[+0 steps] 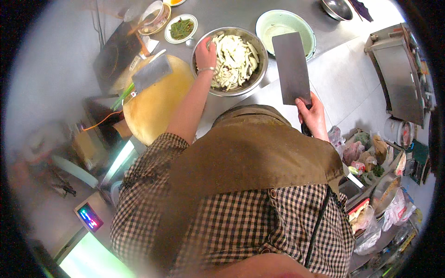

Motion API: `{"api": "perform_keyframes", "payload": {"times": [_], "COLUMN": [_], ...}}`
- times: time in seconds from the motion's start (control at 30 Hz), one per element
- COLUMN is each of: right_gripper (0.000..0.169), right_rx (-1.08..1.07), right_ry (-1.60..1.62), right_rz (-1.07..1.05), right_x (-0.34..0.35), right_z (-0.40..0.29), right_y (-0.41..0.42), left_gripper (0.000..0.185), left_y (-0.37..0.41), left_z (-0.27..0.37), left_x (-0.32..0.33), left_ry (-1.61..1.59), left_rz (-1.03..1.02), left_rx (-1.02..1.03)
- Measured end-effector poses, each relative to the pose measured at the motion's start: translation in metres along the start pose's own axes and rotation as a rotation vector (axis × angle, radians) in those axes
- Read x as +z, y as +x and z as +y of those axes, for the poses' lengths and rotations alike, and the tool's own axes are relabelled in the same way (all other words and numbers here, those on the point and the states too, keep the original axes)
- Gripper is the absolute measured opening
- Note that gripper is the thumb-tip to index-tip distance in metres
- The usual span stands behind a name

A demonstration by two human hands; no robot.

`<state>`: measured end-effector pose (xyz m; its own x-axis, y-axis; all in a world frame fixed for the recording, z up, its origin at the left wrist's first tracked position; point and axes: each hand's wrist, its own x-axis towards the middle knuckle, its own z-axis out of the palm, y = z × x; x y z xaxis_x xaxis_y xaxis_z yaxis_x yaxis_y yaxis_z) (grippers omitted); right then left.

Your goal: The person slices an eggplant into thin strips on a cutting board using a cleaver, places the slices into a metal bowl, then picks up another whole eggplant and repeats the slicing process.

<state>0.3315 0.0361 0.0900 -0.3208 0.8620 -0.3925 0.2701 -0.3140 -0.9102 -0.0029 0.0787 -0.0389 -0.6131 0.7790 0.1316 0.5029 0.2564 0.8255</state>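
Observation:
My right hand grips the dark handle of a cleaver; its broad blade points away from me, partly over the rim of a pale green enamel basin. My left hand is inside a stainless steel bowl, at its left side, against a heap of pale cut vegetable strips. Its fingertips are partly hidden, so I cannot see whether they hold any strips. Under my left forearm lies a round yellowish chopping board. A second cleaver blade rests on the board's far left part.
A plate of cut green vegetables stands beyond the board. Green stalks stick out at the board's left edge. A small metal bowl sits at the far right. Bagged goods crowd my right, below a steel cabinet.

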Motion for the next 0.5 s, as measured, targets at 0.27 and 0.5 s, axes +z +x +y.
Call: {"api": "perform_keyframes", "payload": {"times": [0.27,0.5], "right_gripper": [0.021,0.019], "right_rx": [-0.023,-0.105], "right_ry": [-0.065,-0.327], "right_rz": [-0.003,0.029], "right_x": [-0.021,-0.019], "right_z": [-0.001,-0.009], "right_y": [0.007,0.004], "left_gripper": [0.032,0.027], "left_y": [-0.075,-0.043], "left_z": [0.024,0.066], "left_x": [0.046,-0.013], "left_ry": [0.299,-0.621], "left_rz": [-0.263,-0.130], "left_rx": [0.413,-0.132]}}
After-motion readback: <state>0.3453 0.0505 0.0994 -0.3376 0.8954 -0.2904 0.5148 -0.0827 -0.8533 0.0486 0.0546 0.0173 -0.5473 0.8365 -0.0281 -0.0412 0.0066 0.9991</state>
